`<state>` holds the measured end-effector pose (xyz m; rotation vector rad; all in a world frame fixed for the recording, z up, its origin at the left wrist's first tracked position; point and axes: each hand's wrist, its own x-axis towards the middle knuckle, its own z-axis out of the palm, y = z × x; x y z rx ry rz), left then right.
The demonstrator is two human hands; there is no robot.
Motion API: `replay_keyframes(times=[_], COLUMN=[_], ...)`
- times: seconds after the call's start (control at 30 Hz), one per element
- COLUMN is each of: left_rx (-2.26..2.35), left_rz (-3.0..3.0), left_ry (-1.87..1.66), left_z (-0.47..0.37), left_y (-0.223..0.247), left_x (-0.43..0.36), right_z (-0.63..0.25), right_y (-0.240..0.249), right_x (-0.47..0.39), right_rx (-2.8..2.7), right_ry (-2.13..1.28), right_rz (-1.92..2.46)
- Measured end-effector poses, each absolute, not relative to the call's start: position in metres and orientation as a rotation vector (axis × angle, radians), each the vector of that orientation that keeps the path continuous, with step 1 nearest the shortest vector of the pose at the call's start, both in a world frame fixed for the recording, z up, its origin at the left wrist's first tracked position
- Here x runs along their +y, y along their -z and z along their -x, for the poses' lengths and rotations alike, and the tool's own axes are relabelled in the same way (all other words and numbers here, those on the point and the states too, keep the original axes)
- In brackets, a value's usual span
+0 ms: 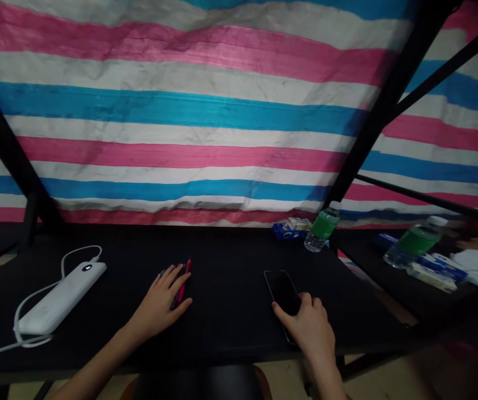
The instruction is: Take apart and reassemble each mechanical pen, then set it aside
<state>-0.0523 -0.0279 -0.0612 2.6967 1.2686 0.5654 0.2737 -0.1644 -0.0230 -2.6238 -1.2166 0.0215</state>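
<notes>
Your left hand [161, 303] lies flat, fingers apart, over pink pen [182, 283], pinning it to bench [230, 328]. Right hand [311, 328] loosely covers phone [282, 291], steadying it.

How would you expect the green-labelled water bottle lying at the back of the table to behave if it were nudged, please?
The bottle lies on its side, so it would probably roll. It looks like thin clear plastic, likely light and easily dented. The cartons beside it might stop it.
</notes>
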Motion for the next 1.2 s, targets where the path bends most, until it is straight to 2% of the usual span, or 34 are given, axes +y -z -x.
replay_keyframes(times=[0.5, 0.77, 1.03, 1.2], left_rx=[1.245, 1.199, 1.216, 1.184], left_rz=[-2.872, -2.932, -2.901, -2.836], left_ry=[-0.520, -0.493, -0.652, -0.731], left_z=[0.068, 0.071, 0.075, 0.075], left_y=[0.051, 0.066, 0.075, 0.074], left_x=[-0.055, -0.056, -0.047, -0.044], right_z=[-0.294, -0.313, -0.330, -0.320], right_y=[0.045, 0.063, 0.059, 0.065], right_x=[-0.178, -0.199, -0.209, -0.206], right_rx=[-1.255, -1.072, -0.812, -0.847], right_ry=[-0.039, -0.207, -0.447, -0.280], right_rz=[2.385, 2.049, 1.762, 1.759])
